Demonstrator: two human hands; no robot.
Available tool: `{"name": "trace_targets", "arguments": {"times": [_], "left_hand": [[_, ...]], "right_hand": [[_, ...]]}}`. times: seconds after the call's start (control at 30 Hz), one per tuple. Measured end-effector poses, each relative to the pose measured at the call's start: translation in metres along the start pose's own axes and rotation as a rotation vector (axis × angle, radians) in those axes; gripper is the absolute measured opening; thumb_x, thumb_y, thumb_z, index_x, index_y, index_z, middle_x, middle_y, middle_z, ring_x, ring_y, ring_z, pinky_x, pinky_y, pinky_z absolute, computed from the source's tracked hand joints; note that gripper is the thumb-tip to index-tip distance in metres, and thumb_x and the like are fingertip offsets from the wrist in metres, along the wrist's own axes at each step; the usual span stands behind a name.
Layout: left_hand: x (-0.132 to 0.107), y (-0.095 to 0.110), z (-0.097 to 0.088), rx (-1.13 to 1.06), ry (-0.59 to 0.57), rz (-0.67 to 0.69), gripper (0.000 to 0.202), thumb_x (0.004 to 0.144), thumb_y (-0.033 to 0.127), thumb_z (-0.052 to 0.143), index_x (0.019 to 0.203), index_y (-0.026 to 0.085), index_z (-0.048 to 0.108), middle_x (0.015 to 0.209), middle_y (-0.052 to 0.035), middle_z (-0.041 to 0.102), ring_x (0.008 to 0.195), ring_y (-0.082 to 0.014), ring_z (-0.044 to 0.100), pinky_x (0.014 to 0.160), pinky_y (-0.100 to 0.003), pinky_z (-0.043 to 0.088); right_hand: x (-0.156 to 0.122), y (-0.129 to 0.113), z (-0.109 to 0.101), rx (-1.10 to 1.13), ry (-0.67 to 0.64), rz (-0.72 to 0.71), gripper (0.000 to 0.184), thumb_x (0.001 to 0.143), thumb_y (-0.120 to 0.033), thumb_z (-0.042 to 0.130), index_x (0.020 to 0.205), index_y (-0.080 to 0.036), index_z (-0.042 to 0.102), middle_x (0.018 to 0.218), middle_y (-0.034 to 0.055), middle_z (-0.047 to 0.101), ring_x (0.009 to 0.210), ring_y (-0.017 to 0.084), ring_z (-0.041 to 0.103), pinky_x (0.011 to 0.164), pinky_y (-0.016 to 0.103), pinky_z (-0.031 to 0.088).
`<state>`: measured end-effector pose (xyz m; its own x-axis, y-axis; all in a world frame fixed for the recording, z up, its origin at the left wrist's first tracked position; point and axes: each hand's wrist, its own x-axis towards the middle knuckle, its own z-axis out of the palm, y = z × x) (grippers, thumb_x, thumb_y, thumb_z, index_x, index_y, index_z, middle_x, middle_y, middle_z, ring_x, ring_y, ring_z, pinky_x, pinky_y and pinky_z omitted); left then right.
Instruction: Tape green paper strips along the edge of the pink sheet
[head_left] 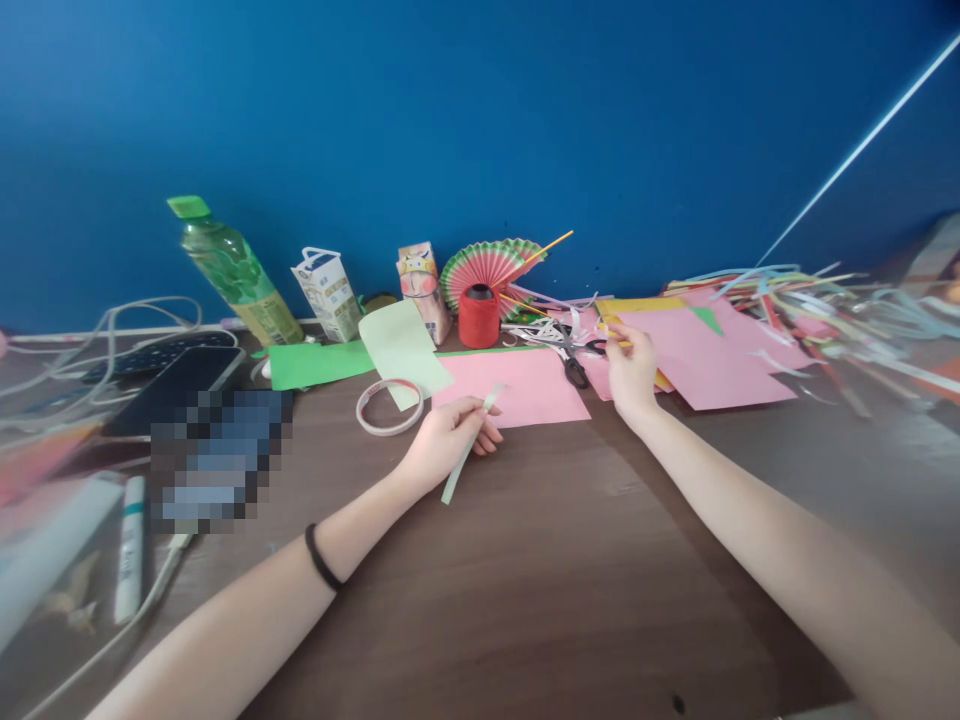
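My left hand [456, 436] pinches a narrow pale green paper strip [466, 462] above the table, just in front of a sheet of pink paper [525, 385]. Farther right, my right hand [632, 370] is closed, with its fingertips at a small yellow thing [624, 344] whose kind I cannot make out. Black-handled scissors [575, 370] lie beside these fingers, near a heap of white paper scraps [536, 332]. A roll of tape [390, 407] rests left of my left hand, next to a pale green sheet [405, 350].
Along the blue wall stand a green-capped bottle [236, 275], a white carton [328, 295], a decorated box [424, 290], a red container [478, 317] and a pleated paper fan [491, 270]. Pink sheets [720, 360] and paper strips [810, 300] lie right; phones and cables [112, 345] lie left.
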<state>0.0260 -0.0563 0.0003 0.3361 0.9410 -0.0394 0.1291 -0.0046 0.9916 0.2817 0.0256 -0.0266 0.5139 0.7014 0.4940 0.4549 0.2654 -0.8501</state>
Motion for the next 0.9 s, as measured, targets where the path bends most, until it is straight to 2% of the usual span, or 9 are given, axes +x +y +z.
{"name": "trace_targets", "arguments": {"times": [0.2,0.3,0.43,0.53,0.67,0.8,0.9], "left_hand": [[0.000,0.001,0.000,-0.007,0.003,-0.004,0.020,0.084,0.024,0.044,0.090,0.012,0.057,0.066,-0.0024,0.063,0.055,-0.0095,0.059,0.055,-0.022,0.049],[0.000,0.003,0.000,-0.007,0.009,-0.002,0.020,0.084,0.024,0.043,0.090,0.012,0.057,0.066,-0.0023,0.063,0.055,-0.0093,0.059,0.056,-0.022,0.049],[0.000,0.003,0.000,-0.013,0.013,0.005,0.020,0.084,0.024,0.043,0.090,0.012,0.058,0.065,-0.0023,0.063,0.054,-0.0093,0.059,0.055,-0.021,0.048],[0.000,0.003,0.000,-0.018,0.012,-0.003,0.020,0.084,0.025,0.044,0.089,0.012,0.058,0.065,-0.0023,0.063,0.054,-0.0091,0.059,0.054,-0.021,0.048],[0.000,0.004,0.000,-0.037,0.012,-0.011,0.018,0.083,0.026,0.046,0.088,0.013,0.058,0.063,-0.0010,0.063,0.053,-0.0089,0.058,0.054,-0.021,0.047],[0.000,0.004,0.000,-0.040,0.006,0.001,0.019,0.084,0.027,0.045,0.086,0.013,0.057,0.059,-0.0001,0.062,0.050,-0.0085,0.057,0.053,-0.020,0.047],[0.001,0.004,-0.001,-0.041,-0.006,0.023,0.018,0.084,0.028,0.045,0.084,0.013,0.056,0.060,0.0000,0.062,0.051,-0.0087,0.057,0.053,-0.020,0.047]], "right_hand": [[-0.002,-0.003,-0.002,-0.060,0.010,0.016,0.009,0.069,-0.019,0.054,0.077,-0.016,0.056,0.084,0.0052,0.057,0.068,0.015,0.052,0.074,0.035,0.043],[-0.003,-0.003,-0.002,-0.051,-0.004,0.041,0.012,0.066,-0.014,0.054,0.077,-0.016,0.055,0.083,0.0041,0.058,0.062,0.013,0.050,0.071,0.034,0.043],[-0.003,-0.002,-0.001,-0.009,-0.011,0.010,0.011,0.070,-0.014,0.047,0.077,-0.017,0.054,0.084,0.0041,0.059,0.070,0.016,0.054,0.073,0.034,0.044],[-0.008,-0.010,0.001,0.028,-0.053,-0.073,0.012,0.075,-0.017,0.044,0.079,-0.018,0.055,0.084,0.0041,0.060,0.076,0.016,0.055,0.072,0.033,0.044],[-0.032,-0.037,0.004,0.065,-0.265,-0.219,0.010,0.078,-0.019,0.047,0.083,-0.019,0.055,0.083,0.0036,0.060,0.069,0.014,0.054,0.063,0.028,0.045],[-0.066,-0.062,0.006,0.164,-0.648,-0.235,0.012,0.082,-0.020,0.044,0.090,-0.018,0.054,0.073,0.0014,0.060,0.057,0.011,0.055,0.054,0.025,0.045],[-0.082,-0.070,0.006,0.206,-0.902,-0.280,0.026,0.082,-0.015,0.042,0.107,-0.019,0.050,0.090,0.0049,0.064,0.073,0.013,0.061,0.064,0.027,0.049]]}}
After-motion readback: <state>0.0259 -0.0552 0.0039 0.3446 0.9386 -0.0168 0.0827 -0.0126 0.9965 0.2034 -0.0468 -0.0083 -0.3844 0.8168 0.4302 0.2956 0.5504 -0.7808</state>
